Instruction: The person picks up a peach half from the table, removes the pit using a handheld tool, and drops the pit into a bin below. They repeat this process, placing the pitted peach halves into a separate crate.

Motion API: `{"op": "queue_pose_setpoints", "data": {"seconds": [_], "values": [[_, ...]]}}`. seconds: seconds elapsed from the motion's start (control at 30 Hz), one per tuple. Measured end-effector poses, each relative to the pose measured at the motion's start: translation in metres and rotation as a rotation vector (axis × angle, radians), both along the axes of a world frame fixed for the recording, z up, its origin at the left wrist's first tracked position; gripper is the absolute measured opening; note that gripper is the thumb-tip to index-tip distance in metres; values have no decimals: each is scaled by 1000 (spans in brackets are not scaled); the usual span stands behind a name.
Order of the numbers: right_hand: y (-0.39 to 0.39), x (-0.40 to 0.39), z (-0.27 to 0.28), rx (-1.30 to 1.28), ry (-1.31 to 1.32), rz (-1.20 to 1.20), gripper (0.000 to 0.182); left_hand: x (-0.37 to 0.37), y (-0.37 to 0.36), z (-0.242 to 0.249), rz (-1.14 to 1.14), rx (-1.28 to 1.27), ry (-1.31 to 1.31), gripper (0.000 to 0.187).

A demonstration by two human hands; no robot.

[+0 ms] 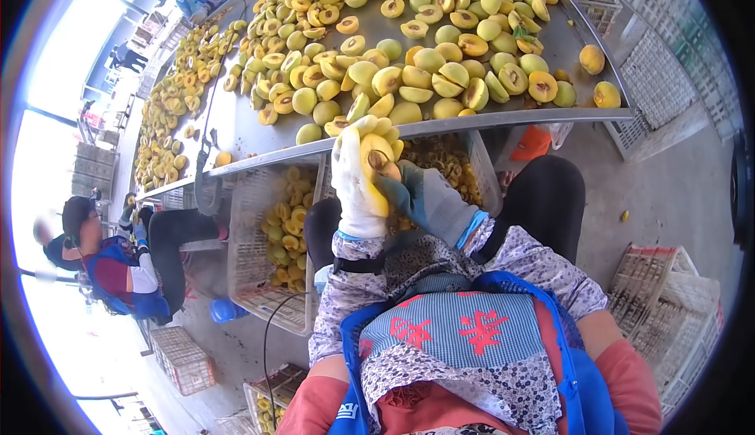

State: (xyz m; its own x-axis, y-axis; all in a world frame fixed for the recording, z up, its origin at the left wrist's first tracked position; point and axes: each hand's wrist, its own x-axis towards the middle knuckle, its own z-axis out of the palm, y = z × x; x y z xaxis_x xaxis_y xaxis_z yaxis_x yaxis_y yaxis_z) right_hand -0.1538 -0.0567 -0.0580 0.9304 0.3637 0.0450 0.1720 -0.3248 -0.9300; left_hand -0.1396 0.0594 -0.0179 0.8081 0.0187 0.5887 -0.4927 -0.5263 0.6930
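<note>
"What lies nearest the camera?"

"The wearer's checked bib [464, 329] with red characters, its blue straps over a coral top [629, 380]. Farther out, both gloved hands meet at the near edge of the metal table [582, 49]."

"How do the fingers stand?"

"The left hand [362, 169], in a white and yellow glove, has its fingers curled around the held fruit [377, 152], clenched enough to keep it upright. The right hand [425, 199], in a grey-teal glove, brings its bent fingers against the fruit's lower side. Whether they pinch anything cannot be told, since the tips are partly hidden."

"And the fruit itself?"

"Yellow, with an opened face showing a brown middle. It is between the two hands, just beside the table's rim, in front of the heaped fruit [429, 59], much of it halved, yellow to green, with brown hollows."

"What sits below?"

"A white crate [255, 274] of yellow pieces stands left of the wearer's legs, and another container [481, 169] of pieces is behind the right hand. A co-worker [118, 266] sits farther left."
</note>
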Motion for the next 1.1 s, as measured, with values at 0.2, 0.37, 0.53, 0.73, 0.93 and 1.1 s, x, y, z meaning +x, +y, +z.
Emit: {"op": "queue_pose_setpoints", "data": {"seconds": [0.2,0.37,0.53,0.73,0.93,1.1], "values": [[0,-3,-24,34,67,65,57,1,-4,-2,111,161,-179,43],[-5,-12,-10,29,-204,-46,47,4,13,-9,43,293,-117,31],[8,-16,-32,343,-151,13,47,1,5,-9,-175,-642,564,29],[18,-19,-30,327,-95,-118,39,-3,-13,-9,131,87,-166,26],[3,-19,-40,243,166,-67,36,4,4,-14,-228,-741,577,28],[0,-21,-35,472,315,-6,35,-1,-3,0,-256,-1038,623,29]]}}
